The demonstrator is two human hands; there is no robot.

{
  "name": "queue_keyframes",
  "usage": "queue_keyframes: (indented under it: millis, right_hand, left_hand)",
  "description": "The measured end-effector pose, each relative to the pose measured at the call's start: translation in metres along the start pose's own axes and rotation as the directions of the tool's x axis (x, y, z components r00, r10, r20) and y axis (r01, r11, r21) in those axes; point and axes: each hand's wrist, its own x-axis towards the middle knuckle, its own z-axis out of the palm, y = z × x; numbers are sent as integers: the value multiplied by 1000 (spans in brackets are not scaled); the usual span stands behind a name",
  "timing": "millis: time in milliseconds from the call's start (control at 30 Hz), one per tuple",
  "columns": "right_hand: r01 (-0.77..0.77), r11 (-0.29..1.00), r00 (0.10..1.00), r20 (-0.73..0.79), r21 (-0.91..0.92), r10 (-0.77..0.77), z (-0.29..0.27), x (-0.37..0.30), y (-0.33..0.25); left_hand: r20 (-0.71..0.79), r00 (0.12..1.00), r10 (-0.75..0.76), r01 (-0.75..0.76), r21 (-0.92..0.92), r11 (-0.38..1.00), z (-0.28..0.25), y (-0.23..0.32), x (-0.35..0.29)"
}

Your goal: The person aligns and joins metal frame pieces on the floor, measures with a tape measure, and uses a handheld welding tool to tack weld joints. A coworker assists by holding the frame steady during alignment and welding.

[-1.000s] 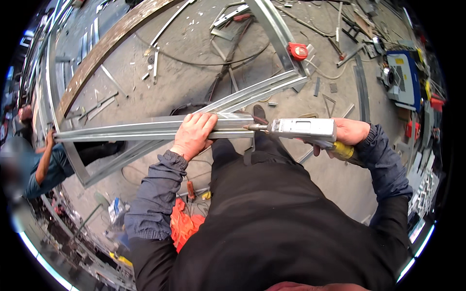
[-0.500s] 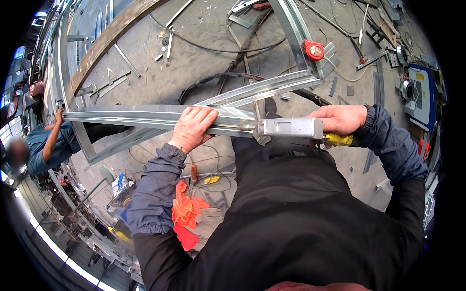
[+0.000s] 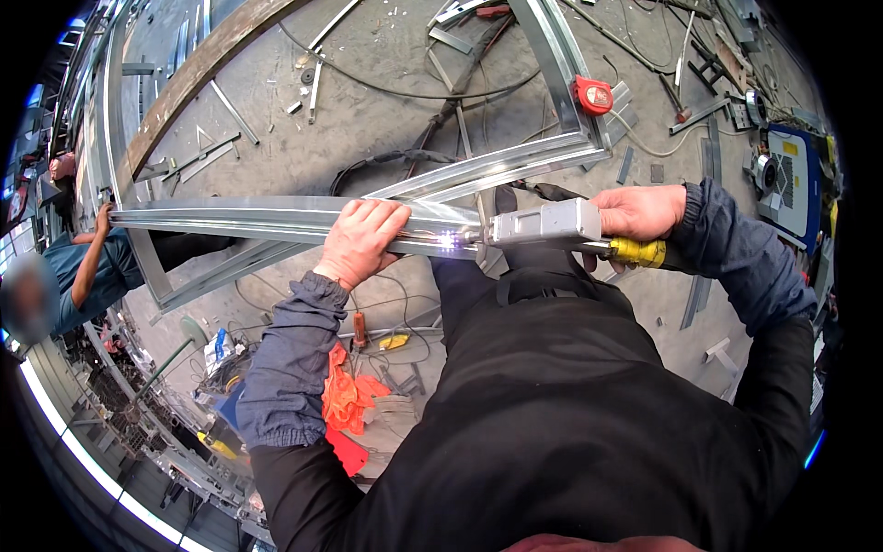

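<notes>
My left hand point(image 3: 361, 241) is closed over a long galvanized steel profile point(image 3: 244, 214), holding it near its right end. In my right hand point(image 3: 642, 213) is a grey, box-bodied welding gun point(image 3: 544, 224) with yellow wrapping point(image 3: 638, 252) below the grip. The gun's nozzle points left at the profile, and a bright violet-white spark point(image 3: 448, 240) glows at its tip, just right of my left fingers. Beneath the profile, an angled metal frame point(image 3: 515, 166) crosses it. At the profile's far left end, a co-worker's hand point(image 3: 104, 217) touches the metal.
A red tape measure point(image 3: 592, 95) rests on the frame's corner. Cables point(image 3: 405, 92) and metal offcuts lie on the concrete floor. A blue-and-white machine point(image 3: 796, 184) stands at right. Orange cloth point(image 3: 345, 396) and an orange-handled tool point(image 3: 360, 328) lie at lower left.
A bright spark has appeared at the nozzle tip. The gun and my right hand have shifted slightly left and up. My left hand keeps its hold on the profile.
</notes>
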Motion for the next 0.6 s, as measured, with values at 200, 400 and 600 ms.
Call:
queue_keyframes:
  millis: [200,400,600]
  right_hand:
    - [17,999,1000,15,-38,-17,2,0,-8]
    - [44,999,997,58,-10,-43,0,0,-4]
    - [39,999,996,80,-31,-36,-1,-1,-7]
  left_hand:
    - [12,1000,-2,2,-10,1000,-2,0,0]
    - [19,1000,-21,21,-36,999,-4,2,1]
    - [23,1000,-19,19,0,1000,-4,1,0]
